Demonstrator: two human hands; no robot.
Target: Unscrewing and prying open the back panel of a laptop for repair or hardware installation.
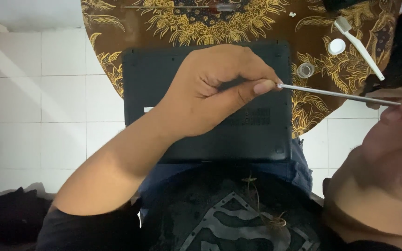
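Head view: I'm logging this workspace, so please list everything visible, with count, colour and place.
laptop: one, dark grey, underside up, on the table's near edge
table: one, round, brown with gold leaf pattern, top centre
metal rod: one, silver, thin, spanning between both hands
brush: one, white, on table at right
cap: one, white, round, beside brush
clear ring: one, transparent, by laptop's right edge
floor: white tiles
left hand: fingers pinching rod's tip
right hand: holding rod's other end

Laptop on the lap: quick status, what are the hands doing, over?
Left hand pinches the tip of a thin metal rod above the upturned dark laptop. Right hand holds the rod's far end. White brush and small caps lie beside; nothing blocking.
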